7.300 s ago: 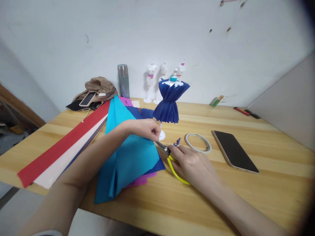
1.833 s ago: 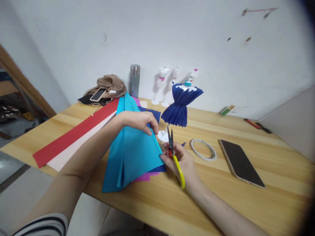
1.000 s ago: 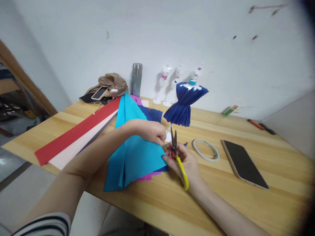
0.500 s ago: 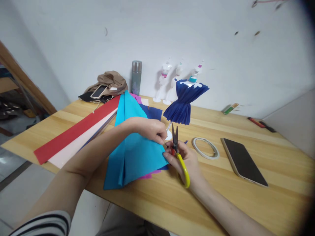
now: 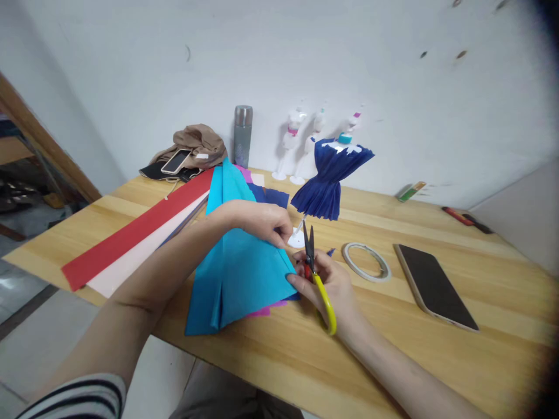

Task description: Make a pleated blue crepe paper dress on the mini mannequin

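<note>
Both hands at the edge of a turquoise sheet

On my feed, the turquoise sheet [image 5: 255, 276] lies fan-like across the wooden table [image 5: 279, 349], lengthwise folds down its left part, over a magenta sheet [image 5: 262, 312] that peeks out beneath. The right hand [image 5: 332, 285] is curled around yellow-handled scissors [image 5: 322, 294], their blades pointing away from the wearer and slightly parted, while its thumb rests on the sheet's right corner. The left hand [image 5: 268, 222] bends over the upper right edge, fingers curled and thumb tip near the forefinger; I cannot tell whether it pinches the sheet.

Just beyond, I see a miniature mannequin in a pleated navy dress [image 5: 325, 174], leaning above its round white base [image 5: 297, 238]. Right of the hands come a navy scrap [image 5: 332, 252], a roll of tape [image 5: 351, 267] and a large smartphone [image 5: 435, 286]. Left of the turquoise lie a long red sheet [image 5: 144, 230] and a pale pink one [image 5: 131, 259]. Against the wall stands a grey flask [image 5: 243, 139], beside a bundle of brown cloth [image 5: 201, 142].
</note>
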Motion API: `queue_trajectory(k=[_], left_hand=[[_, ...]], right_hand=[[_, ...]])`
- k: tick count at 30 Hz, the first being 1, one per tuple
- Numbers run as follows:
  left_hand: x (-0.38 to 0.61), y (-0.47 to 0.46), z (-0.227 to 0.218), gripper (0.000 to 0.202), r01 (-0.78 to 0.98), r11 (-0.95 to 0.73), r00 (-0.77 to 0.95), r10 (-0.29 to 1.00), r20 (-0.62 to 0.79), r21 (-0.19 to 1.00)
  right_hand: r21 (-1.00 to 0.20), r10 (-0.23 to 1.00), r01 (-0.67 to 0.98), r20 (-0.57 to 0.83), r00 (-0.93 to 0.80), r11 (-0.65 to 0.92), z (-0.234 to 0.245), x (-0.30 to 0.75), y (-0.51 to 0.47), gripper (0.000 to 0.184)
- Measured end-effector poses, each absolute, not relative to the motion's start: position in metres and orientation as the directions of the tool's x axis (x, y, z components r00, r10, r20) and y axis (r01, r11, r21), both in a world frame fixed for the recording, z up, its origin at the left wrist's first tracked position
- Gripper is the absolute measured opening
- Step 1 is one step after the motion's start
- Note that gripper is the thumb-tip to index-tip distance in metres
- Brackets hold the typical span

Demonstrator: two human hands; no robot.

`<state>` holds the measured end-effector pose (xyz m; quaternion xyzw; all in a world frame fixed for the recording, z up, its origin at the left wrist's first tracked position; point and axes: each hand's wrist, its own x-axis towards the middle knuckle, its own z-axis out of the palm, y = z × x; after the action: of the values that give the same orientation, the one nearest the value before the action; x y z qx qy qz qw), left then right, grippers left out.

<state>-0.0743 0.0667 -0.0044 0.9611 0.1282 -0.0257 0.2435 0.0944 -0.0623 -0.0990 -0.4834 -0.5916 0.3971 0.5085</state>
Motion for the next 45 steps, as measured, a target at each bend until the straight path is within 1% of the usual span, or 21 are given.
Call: queue_trajectory(k=[3,5,8,13,17,18,21,23,28,35,45], left_hand=[[-0.074,0.066,-0.003,0.004,0.271,-0.842,0.962,0.237,-0.132,0.466],[-0.074,0.066,-0.002,0.006,0.28,-0.843,0.96,0.24,-0.145,0.46],[-0.075,0.065,-0.001,0.009,0.278,-0.841,0.961,0.235,-0.149,0.464],[-0.076,0.065,0.0,0.01,0.272,-0.829,0.962,0.234,-0.137,0.488],[-0.077,0.065,0.002,0.005,0.268,-0.822,0.963,0.233,-0.132,0.502],[-0.077,0.065,0.002,0.007,0.266,-0.824,0.964,0.231,-0.131,0.5],[-0.077,0.066,0.001,0.023,0.269,-0.839,0.963,0.237,-0.128,0.473],[-0.077,0.067,0.0,0.028,0.283,-0.853,0.959,0.255,-0.123,0.439],[-0.078,0.069,-0.003,0.019,0.301,-0.876,0.954,0.274,-0.124,0.378],[-0.079,0.071,-0.005,0.016,0.273,-0.873,0.962,0.244,-0.121,0.405],[-0.078,0.066,-0.001,0.018,0.276,-0.866,0.961,0.243,-0.13,0.416]], right_hand=[[-0.986,0.993,0.12,0.113,-0.028,0.115,-0.096,0.095,-0.064,0.041],[-0.994,0.998,0.091,0.057,-0.007,0.058,-0.093,0.095,-0.066,0.04],[-0.997,1.0,0.077,0.025,0.015,0.024,-0.091,0.095,-0.067,0.038],[-0.998,1.0,0.062,-0.009,0.008,-0.009,-0.089,0.093,-0.066,0.042],[-0.999,1.0,0.036,-0.016,0.001,-0.016,-0.087,0.09,-0.066,0.043],[-0.999,1.0,0.031,-0.016,-0.002,-0.016,-0.086,0.09,-0.066,0.043],[-1.0,1.0,0.025,-0.013,-0.013,-0.013,-0.086,0.09,-0.065,0.043],[-0.999,1.0,0.04,0.003,-0.018,0.004,-0.087,0.091,-0.065,0.043],[-0.993,0.999,0.108,0.041,-0.002,0.041,-0.09,0.093,-0.066,0.039],[-0.997,1.0,0.079,0.011,0.02,0.009,-0.088,0.093,-0.065,0.04],[-0.998,0.999,0.062,0.006,0.034,0.004,-0.091,0.091,-0.065,0.039]])
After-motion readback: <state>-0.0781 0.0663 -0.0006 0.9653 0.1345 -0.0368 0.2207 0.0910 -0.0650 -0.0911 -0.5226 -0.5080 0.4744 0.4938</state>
